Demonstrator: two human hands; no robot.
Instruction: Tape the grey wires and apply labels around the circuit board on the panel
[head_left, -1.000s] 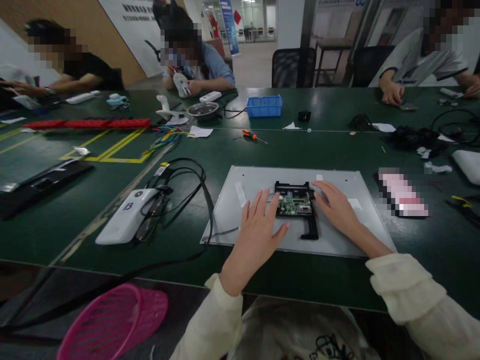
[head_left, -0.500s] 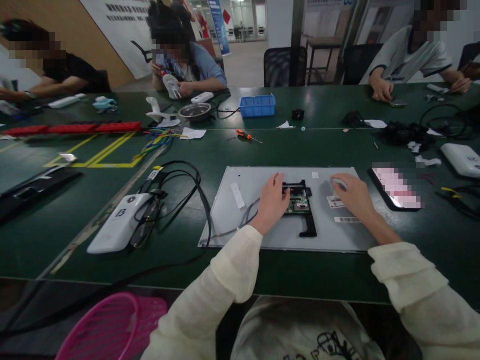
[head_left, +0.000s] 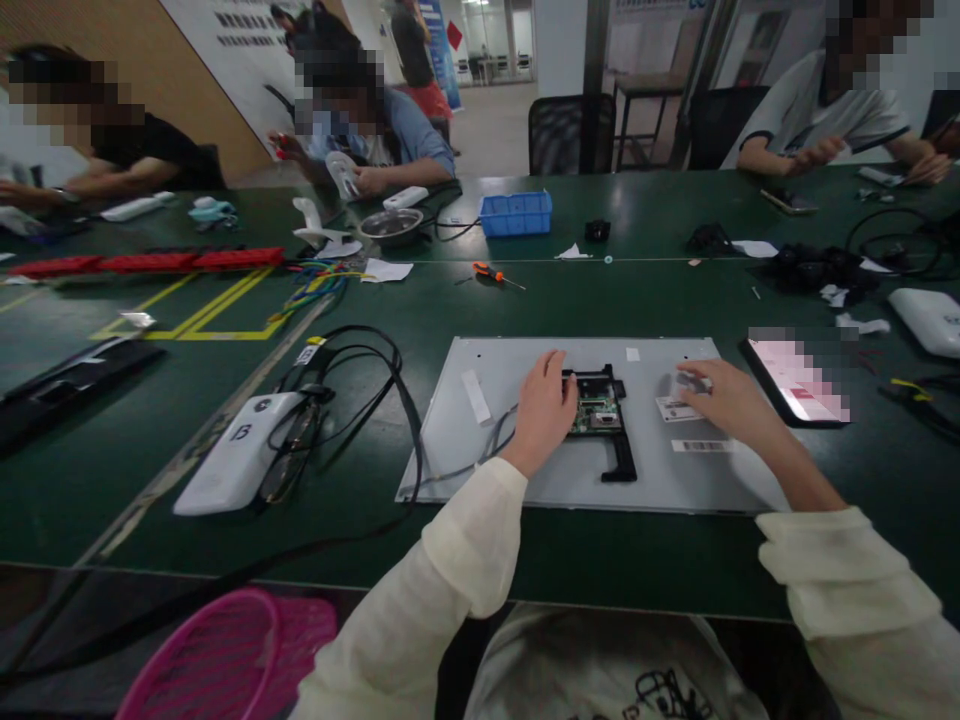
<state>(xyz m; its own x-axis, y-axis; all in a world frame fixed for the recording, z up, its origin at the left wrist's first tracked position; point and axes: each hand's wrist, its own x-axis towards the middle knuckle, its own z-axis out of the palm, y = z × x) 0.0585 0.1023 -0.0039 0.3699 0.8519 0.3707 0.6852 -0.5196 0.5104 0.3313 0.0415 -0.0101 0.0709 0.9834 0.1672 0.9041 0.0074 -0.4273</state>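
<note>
A flat grey metal panel [head_left: 517,478] lies in front of me. On its middle is a black plastic frame [head_left: 619,455] with a green circuit board [head_left: 598,415] in it. My left hand [head_left: 544,410] is closed at the frame's left edge, thumb by the board; its other fingertips are partly hidden. Over the panel's right part is my right hand [head_left: 724,398], fingers pinched on something small and greyish that I cannot make out. White labels [head_left: 701,446] lie beneath it on the panel. A thin grey cable [head_left: 457,467] runs from under my left hand.
Left of the panel are a white device [head_left: 238,450] and black cables [head_left: 401,390]. To the right lies a phone [head_left: 799,380]. Beyond are an orange screwdriver [head_left: 491,272], a blue basket [head_left: 515,215] and a metal bowl [head_left: 391,226]. People sit across the table. A pink basket [head_left: 225,650] stands below the table edge.
My right hand has shifted slightly right and toward me, its fingers a little lower. My left hand stays by the frame. Across the table, a person's hand has lifted off a phone.
</note>
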